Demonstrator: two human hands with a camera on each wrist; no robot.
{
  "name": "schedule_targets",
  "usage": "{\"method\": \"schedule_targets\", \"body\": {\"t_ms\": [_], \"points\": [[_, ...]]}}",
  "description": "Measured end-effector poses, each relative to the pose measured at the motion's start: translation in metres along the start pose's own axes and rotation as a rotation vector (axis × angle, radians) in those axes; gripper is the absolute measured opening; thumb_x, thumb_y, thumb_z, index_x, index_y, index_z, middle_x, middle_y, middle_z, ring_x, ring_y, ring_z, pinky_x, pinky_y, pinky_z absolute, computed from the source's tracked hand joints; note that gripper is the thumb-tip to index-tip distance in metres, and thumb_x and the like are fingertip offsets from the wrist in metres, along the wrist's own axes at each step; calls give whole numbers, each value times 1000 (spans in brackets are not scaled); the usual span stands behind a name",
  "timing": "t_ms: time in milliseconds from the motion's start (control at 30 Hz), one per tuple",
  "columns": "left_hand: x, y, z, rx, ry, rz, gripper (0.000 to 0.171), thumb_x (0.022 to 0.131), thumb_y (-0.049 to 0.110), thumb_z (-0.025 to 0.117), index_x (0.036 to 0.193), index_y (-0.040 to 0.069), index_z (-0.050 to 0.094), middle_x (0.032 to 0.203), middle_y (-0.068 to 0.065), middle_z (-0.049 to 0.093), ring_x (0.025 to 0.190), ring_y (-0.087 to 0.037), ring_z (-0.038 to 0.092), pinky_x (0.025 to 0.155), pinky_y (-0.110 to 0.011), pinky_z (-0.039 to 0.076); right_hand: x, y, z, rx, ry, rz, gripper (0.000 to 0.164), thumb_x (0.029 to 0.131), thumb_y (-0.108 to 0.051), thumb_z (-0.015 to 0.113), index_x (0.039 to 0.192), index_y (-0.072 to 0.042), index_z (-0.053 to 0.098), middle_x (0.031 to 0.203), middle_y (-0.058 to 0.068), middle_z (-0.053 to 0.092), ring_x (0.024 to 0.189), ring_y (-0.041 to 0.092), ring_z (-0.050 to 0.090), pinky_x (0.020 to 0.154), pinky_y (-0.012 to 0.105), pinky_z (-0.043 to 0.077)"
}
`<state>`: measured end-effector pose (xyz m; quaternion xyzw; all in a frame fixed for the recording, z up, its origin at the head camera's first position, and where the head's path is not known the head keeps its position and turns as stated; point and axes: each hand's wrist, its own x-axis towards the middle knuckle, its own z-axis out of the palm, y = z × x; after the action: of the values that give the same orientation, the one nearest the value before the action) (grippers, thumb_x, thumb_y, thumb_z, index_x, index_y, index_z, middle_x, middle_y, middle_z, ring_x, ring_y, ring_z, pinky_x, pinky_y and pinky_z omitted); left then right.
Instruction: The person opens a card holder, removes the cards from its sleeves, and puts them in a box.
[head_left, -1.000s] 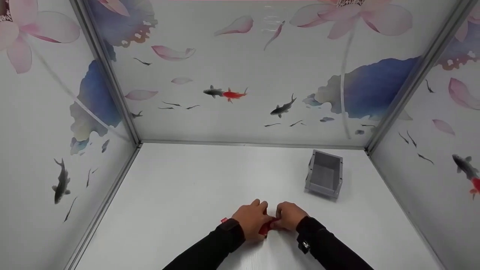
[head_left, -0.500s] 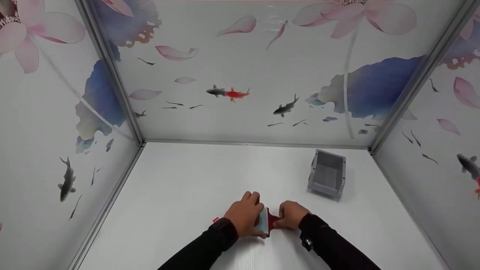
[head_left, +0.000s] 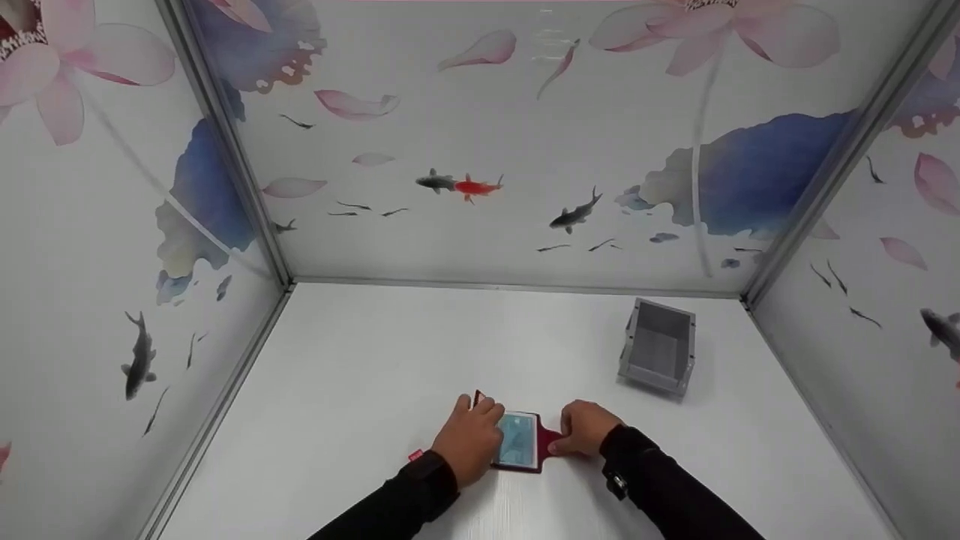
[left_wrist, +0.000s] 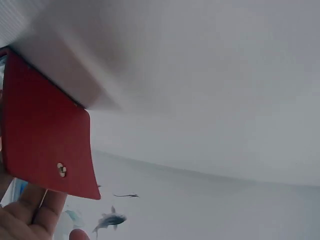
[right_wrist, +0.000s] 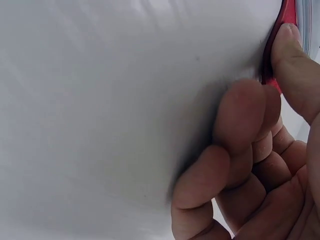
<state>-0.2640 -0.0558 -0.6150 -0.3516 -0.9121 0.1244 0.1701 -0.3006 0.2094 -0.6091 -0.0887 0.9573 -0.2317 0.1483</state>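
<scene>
A red card holder (head_left: 517, 442) lies spread on the white table, a bluish panel showing in its pale-framed pocket. Its red cover (left_wrist: 47, 125), with a metal snap, stands tilted up at the left in the left wrist view. My left hand (head_left: 469, 441) holds this cover, fingers behind it and partly hidden. At the other end, my right hand (head_left: 589, 429) pinches the narrow red tab (head_left: 551, 437). In the right wrist view the thumb (right_wrist: 290, 55) presses on the red edge, and the other fingers curl beneath against the tabletop.
A grey plastic bin (head_left: 658, 349) stands behind and to the right of my right hand. White panels (head_left: 450, 247) printed with fish and lotus flowers enclose the table at the back and both sides.
My left hand has moved left, swinging the cover away and uncovering the bluish panel. My right hand keeps its pinch on the tab. The head view has shifted slightly.
</scene>
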Motion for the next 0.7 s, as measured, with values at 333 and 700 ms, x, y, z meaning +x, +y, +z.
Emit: {"method": "schedule_targets", "body": {"t_ms": [333, 700], "points": [[7, -4, 8, -213, -252, -133, 35, 105, 44, 78, 96, 12, 86, 96, 0, 81, 88, -19, 74, 94, -38, 62, -1, -4, -2, 12, -16, -7, 43, 86, -27, 102, 76, -12, 63, 74, -3, 58, 72, 17, 52, 69, 31, 40], [25, 1, 3, -395, -352, -212, 85, 82, 70, 94, 141, 13, 73, 106, -1, 81, 92, -18, 72, 98, -40, 63, -3, -1, -4, 5, 0, -20, 45, 84, -27, 103, 75, -13, 62, 72, -4, 56, 70, 16, 49, 66, 30, 38]]}}
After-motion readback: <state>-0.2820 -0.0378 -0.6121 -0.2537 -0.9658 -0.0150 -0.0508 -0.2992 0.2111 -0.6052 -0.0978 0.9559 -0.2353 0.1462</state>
